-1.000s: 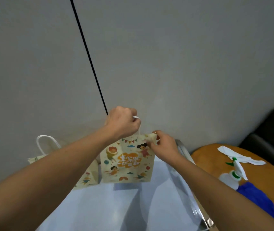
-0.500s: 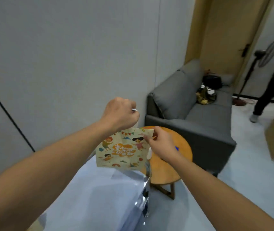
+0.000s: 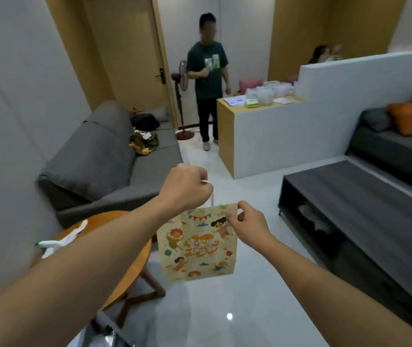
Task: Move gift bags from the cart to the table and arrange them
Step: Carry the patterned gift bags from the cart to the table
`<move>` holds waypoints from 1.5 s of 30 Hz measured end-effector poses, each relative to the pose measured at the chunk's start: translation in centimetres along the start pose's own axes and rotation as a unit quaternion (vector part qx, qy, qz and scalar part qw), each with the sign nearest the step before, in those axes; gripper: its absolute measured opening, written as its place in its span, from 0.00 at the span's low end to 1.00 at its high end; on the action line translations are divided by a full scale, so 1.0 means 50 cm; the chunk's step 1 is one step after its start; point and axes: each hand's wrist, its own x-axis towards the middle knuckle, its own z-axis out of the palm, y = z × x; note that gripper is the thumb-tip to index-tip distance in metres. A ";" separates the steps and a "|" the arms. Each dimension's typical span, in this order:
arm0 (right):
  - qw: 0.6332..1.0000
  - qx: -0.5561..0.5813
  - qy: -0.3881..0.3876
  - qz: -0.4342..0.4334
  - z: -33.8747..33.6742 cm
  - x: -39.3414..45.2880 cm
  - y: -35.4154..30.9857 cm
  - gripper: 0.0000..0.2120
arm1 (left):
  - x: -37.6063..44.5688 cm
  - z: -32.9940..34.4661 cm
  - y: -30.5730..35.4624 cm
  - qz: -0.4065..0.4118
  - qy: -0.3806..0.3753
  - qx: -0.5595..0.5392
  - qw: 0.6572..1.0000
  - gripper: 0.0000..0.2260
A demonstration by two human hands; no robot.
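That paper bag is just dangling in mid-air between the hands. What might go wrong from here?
The gift bag hangs over the floor; the left hand grips its thin handle and the right hand pinches its top edge, so it might tear or slip. It hangs tilted, so anything inside might shift. The round wooden table sits close by and might get bumped.

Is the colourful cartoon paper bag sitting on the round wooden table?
No, the cream cartoon-printed paper gift bag hangs in the air from both hands, beside the round wooden side table.
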 end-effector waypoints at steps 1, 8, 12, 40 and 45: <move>1.000 0.000 0.016 0.020 -0.048 -0.004 0.044 0.06 | 0.025 0.034 0.054 0.019 -0.017 -0.018 1.000 0.15; 0.986 0.019 0.105 0.129 -0.374 -0.025 0.342 0.06 | 0.174 0.270 0.424 0.125 -0.088 -0.071 0.986 0.11; 0.968 0.035 0.163 0.187 -0.529 -0.033 0.483 0.05 | 0.246 0.380 0.618 0.157 -0.126 -0.101 0.974 0.10; 0.822 0.026 0.348 0.451 -0.970 0.271 0.945 0.11 | 0.779 0.930 1.211 0.496 -0.293 -0.128 0.807 0.15; 0.806 0.020 0.361 0.468 -1.038 0.316 1.048 0.08 | 0.834 1.040 1.293 0.490 -0.318 -0.119 0.803 0.14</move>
